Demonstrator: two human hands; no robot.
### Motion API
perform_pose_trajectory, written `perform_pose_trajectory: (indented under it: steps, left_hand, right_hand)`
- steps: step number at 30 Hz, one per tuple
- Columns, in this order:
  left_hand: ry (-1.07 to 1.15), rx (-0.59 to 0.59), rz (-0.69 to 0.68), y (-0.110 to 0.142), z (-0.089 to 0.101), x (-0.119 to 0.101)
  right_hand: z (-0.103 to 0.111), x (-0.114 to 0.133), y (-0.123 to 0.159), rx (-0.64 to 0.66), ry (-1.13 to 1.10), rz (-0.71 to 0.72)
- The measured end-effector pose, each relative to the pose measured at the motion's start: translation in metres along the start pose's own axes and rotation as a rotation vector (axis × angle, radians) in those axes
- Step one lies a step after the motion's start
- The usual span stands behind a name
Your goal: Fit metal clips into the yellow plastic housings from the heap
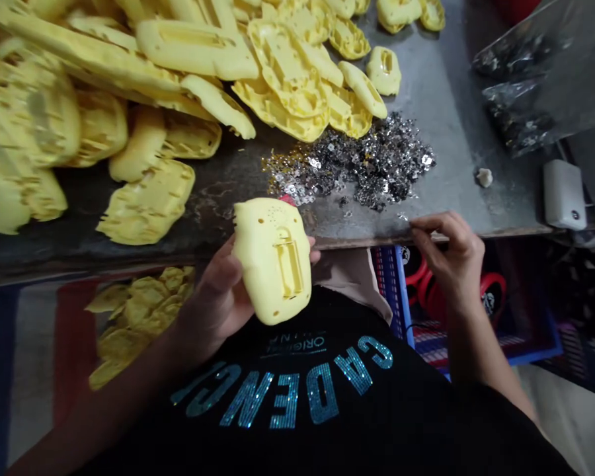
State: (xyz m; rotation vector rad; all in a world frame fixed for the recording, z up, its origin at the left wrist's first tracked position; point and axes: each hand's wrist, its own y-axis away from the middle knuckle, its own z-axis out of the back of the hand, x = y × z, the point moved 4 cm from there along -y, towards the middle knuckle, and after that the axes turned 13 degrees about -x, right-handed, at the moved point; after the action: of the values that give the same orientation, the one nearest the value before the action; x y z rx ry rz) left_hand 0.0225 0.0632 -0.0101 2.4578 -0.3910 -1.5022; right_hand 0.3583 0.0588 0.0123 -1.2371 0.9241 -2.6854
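At the near edge of the table (456, 106), yellow shell (258, 264) held up in my left hand (223, 291). Smooth pale outer face toward me, rounded outline, long rectangular recess, cluster of tiny holes near the top, few bigger holes near the rim. Left grip wraps it from the side and behind, fingertips poking out past the opposite side. Right hand (453, 254) reaches over the edge, palm down, thumb and finger pressed together beside a tiny shiny piece (402, 216); can't tell if they pinch anything. Metal pieces (381, 158) lie piled beyond, shell heap (198, 53) behind, mostly leftward.
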Motion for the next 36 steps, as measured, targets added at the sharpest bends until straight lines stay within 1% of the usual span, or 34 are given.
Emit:
perform_pose_trajectory:
  steps: [1, 3, 5, 7, 10, 14, 18, 20, 21, 23, 24, 26, 28, 30, 33, 36]
  left_hand:
    - [0.007, 0.002, 0.039, -0.001, 0.001, 0.000]
    - [0.013, 0.004, 0.096, -0.002, 0.000, 0.001]
    - [0.014, 0.007, 0.140, -0.003, -0.004, 0.000]
    - [0.031, 0.003, 0.197, -0.003, -0.008, 0.000]
    - [0.092, 0.016, 0.259, -0.003, -0.012, 0.001]
    - [0.208, 0.131, 0.344, -0.004, -0.014, 0.006]
    - [0.285, 0.222, 0.383, -0.008, -0.017, 0.013]
    - [0.295, 0.252, 0.401, -0.008, -0.021, 0.013]
    - [0.291, 0.255, 0.411, -0.007, -0.024, 0.013]
    - [0.266, 0.235, 0.435, -0.003, -0.029, 0.013]
    - [0.250, 0.221, 0.443, -0.002, -0.031, 0.012]
    - [0.227, 0.221, 0.442, 0.002, -0.035, 0.012]
    - [0.219, 0.232, 0.437, 0.005, -0.036, 0.013]
    - [0.227, 0.229, 0.432, 0.007, -0.036, 0.016]
    - [0.249, 0.216, 0.437, 0.009, -0.033, 0.021]
    - [0.266, 0.209, 0.416, 0.010, -0.032, 0.023]
  right_hand:
    - [0.006, -0.009, -0.008, -0.017, 0.136, 0.045]
    - [0.005, -0.025, -0.018, 0.021, 0.325, 0.093]
    - [-0.005, -0.033, -0.022, 0.063, 0.431, 0.121]
    - [-0.016, -0.035, -0.023, 0.078, 0.482, 0.136]
    - [-0.025, -0.030, -0.020, 0.109, 0.444, 0.149]
    - [-0.024, -0.021, -0.014, 0.185, 0.302, 0.164]
    - [-0.020, -0.025, -0.012, 0.158, 0.225, 0.123]
    - [-0.019, -0.025, -0.012, 0.136, 0.202, 0.133]
    - [-0.019, -0.021, -0.012, 0.126, 0.177, 0.145]
    - [-0.019, -0.006, -0.012, 0.120, 0.091, 0.161]
    - [-0.019, 0.005, -0.012, 0.125, 0.032, 0.173]
    - [-0.023, 0.033, -0.013, 0.176, -0.082, 0.210]
    - [-0.027, 0.062, -0.013, 0.238, -0.162, 0.289]
    - [-0.033, 0.085, -0.012, 0.287, -0.189, 0.372]
    - [-0.042, 0.103, -0.011, 0.331, -0.169, 0.464]
    - [-0.047, 0.109, -0.008, 0.352, -0.163, 0.529]
